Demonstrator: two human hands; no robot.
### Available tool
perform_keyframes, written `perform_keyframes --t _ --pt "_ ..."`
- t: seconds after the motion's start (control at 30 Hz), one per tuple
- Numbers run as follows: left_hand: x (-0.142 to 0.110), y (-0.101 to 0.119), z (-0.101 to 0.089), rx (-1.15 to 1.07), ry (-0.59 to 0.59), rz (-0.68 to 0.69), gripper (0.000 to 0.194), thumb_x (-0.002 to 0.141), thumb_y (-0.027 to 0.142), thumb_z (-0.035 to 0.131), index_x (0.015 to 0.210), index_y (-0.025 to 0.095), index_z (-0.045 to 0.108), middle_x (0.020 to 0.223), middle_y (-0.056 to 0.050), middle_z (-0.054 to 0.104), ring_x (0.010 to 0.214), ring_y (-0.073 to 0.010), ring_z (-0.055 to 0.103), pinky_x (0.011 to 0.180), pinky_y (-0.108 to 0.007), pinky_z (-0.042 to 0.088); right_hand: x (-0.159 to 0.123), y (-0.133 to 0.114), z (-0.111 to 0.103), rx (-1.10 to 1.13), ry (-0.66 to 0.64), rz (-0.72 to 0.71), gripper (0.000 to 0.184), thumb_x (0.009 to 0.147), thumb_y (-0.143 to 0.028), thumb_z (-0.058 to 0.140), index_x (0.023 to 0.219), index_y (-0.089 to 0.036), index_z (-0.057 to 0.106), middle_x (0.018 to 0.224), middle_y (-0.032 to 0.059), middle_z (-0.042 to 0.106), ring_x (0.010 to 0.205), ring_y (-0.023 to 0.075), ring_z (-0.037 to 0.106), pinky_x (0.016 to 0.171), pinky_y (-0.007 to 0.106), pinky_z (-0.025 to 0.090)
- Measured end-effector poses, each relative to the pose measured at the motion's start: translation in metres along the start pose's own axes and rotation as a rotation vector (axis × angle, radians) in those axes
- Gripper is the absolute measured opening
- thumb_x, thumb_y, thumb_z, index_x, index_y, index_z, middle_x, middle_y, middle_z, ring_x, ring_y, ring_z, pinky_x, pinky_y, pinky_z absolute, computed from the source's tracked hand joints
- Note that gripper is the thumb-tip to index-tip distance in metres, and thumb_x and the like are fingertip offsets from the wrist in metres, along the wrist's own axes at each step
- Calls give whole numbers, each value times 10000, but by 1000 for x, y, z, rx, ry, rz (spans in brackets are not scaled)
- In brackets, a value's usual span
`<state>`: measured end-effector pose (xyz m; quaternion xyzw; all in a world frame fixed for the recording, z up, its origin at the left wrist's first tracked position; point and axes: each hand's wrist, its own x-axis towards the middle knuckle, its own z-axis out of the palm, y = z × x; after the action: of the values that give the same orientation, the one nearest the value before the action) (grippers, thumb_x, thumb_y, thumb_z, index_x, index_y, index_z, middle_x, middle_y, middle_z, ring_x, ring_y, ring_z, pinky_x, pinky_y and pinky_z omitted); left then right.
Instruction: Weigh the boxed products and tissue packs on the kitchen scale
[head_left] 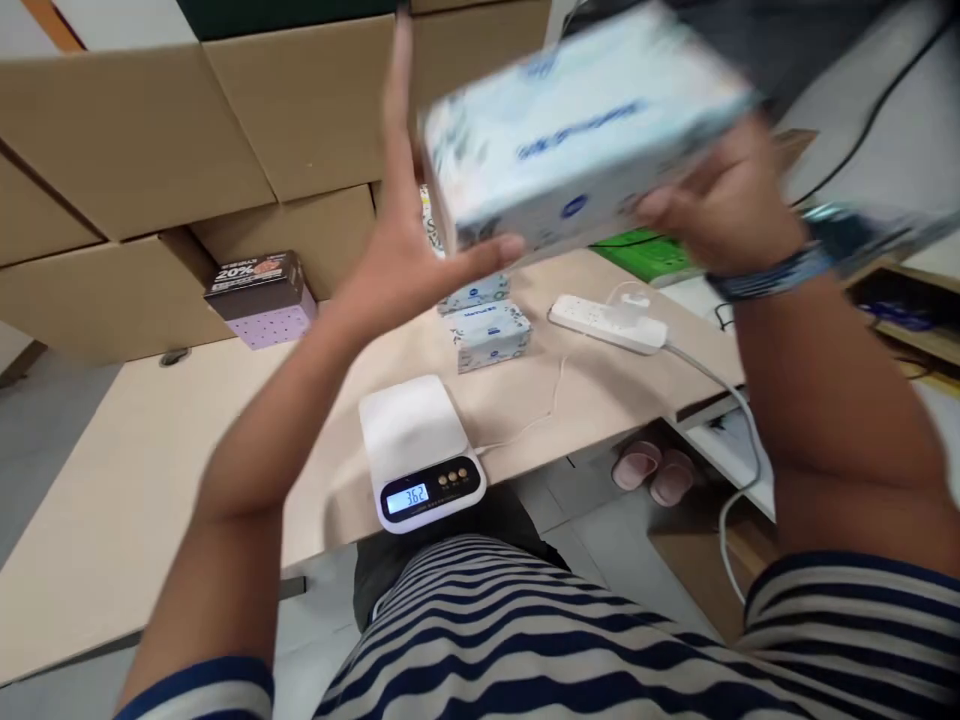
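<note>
A pale blue-white tissue pack (577,140) with blue lettering is held up above the desk, tilted and slightly blurred. Against its left end rests my left hand (420,240), thumb along the lower front edge and fingers stretched up beside it. My right hand (724,200) grips the right end, thumb on the front face, its other fingers hidden behind. Below stands a white digital scale (416,425) with a lit display and a bare top. Just behind the scale, a smaller tissue pack (491,335) sits on the desk, with another similar one partly hidden behind it.
A black-and-lilac box (262,298) stands at the back left, before stacked cardboard boxes (142,140). To the right lies a white power strip (607,322) with its cable running off the desk (187,450). Pink slippers (652,472) are on the floor.
</note>
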<state>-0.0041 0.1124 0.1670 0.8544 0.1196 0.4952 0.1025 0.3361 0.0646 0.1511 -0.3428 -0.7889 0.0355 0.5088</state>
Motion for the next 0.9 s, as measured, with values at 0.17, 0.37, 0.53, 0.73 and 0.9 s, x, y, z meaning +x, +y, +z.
perform_keyframes --t 0.17,0.37,0.53,0.73,0.9 --pt "-87 -51 87 -146 -96 -721 1327 821 585 908 1788 274 53 1888 -198 159 1775 -401 151 1440 -596 200 -94 62 66 -64 -192 433 1224 727 -831 846 1715 -244 424 1766 174 481 1482 436 642 1254 687 534" --pt "-105 -41 89 -38 -240 -796 768 1019 346 654 1724 206 384 1764 -174 486 1604 -393 533 1362 -574 394 -109 77 102 -180 -91 444 749 942 -558 710 1625 -283 574 1662 80 628 1409 350 715 1240 590 584" --pt "-114 -36 81 -69 -200 -835 640 1033 303 598 1654 171 520 1715 -152 558 1525 -389 624 1350 -568 428 -98 71 114 -241 -55 430 635 957 -471 667 1560 -275 648 1565 88 711 1218 364 802 1145 623 641" --pt "-138 -48 81 -259 -141 -921 545 992 200 546 1522 164 669 1524 -109 743 1436 -313 716 1349 -528 462 -107 66 123 -265 -27 431 601 964 -470 639 1528 -267 676 1538 97 730 1194 369 807 1109 630 660" --pt "-140 -59 85 -422 -56 -993 483 946 318 696 1407 188 760 1517 -102 748 1473 -329 687 1372 -565 423 -108 69 122 -219 -13 472 599 951 -473 660 1517 -278 686 1508 87 749 1092 315 823 1079 580 689"
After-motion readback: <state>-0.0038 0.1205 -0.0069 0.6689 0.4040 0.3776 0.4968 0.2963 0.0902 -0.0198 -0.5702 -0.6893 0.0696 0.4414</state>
